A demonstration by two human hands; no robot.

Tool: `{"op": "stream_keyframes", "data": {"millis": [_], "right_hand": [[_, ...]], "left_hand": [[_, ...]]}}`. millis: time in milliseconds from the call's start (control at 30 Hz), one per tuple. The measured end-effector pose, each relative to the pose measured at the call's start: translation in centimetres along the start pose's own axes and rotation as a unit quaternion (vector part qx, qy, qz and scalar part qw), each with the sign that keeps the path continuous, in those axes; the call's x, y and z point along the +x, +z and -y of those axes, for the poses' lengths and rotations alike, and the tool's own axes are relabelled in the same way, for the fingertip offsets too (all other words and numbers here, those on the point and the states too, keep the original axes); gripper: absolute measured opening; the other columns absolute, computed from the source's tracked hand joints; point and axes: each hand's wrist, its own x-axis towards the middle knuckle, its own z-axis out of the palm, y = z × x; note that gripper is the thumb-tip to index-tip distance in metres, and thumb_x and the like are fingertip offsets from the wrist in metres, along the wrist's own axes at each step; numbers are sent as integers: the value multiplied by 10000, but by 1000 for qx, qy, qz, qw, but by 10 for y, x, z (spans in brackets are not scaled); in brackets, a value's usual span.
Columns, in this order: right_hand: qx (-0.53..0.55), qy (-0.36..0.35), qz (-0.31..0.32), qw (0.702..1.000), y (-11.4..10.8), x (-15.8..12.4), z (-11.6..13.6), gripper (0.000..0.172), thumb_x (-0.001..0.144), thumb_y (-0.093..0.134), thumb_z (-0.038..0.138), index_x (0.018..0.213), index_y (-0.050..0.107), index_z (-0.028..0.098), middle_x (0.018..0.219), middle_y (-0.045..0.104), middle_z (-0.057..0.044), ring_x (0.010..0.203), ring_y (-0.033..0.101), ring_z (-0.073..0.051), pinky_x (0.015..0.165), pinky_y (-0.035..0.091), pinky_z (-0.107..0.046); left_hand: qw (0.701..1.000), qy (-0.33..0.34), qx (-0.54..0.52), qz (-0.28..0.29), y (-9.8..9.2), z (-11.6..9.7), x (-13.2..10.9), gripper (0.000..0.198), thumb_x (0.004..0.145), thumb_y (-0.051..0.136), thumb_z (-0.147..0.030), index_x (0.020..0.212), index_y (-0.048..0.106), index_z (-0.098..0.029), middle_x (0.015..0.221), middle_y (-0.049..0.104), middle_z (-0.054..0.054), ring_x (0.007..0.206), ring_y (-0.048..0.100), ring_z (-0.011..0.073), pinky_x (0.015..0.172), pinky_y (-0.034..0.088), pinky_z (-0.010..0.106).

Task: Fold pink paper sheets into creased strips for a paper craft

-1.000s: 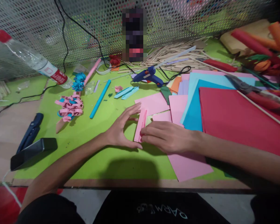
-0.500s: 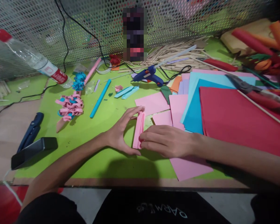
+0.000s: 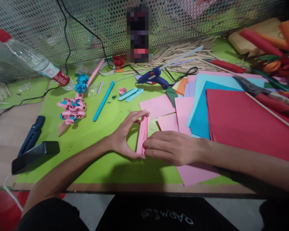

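Note:
A folded strip of pink paper (image 3: 142, 134) stands lengthwise between my hands over the green table top. My left hand (image 3: 125, 136) spans it, thumb at the near end and fingers at the far end. The fingers of my right hand (image 3: 168, 146) are bent together against the strip's right side near its lower part; the fingertips are partly hidden there. Pink paper sheets (image 3: 156, 106) lie just beyond and to the right, some of them under my right hand and forearm.
A blue glue gun (image 3: 153, 78) lies at the back with its cord. Stacked coloured paper (image 3: 250, 122) and pliers (image 3: 260, 93) are on the right. On the left are a bottle (image 3: 43, 67), a paper flower piece (image 3: 73, 109), a stapler (image 3: 31, 134) and a black box (image 3: 36, 157).
The thumb of my left hand has closed in on the near end of the pink strip. My right hand has shifted very slightly; the rest lies as before.

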Motion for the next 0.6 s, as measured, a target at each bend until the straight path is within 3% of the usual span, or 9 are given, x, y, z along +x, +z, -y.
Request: {"op": "stream_keyframes", "data": {"millis": [300, 600], "right_hand": [[-4, 7, -8, 1000, 0, -3, -3, 244, 1028, 334, 129, 1020, 578, 132, 940, 653, -81, 853, 598, -175, 713, 512, -317], [-24, 4, -10, 1000, -1, -3, -3, 227, 1017, 347, 117, 1032, 572, 139, 948, 654, -81, 863, 611, -170, 722, 527, -321]], "left_hand": [[1000, 6, 4, 23, -1, 2, -1, 1242, 545, 889, -549, 1545, 206, -269, 1499, 374, 146, 1343, 408, 378, 1036, 496, 539], [1000, 5, -19, -4, 0, 5, -1, 1135, 600, 848, -441, 1536, 227, -280, 1520, 349, 124, 1339, 420, 368, 1004, 517, 510]]}}
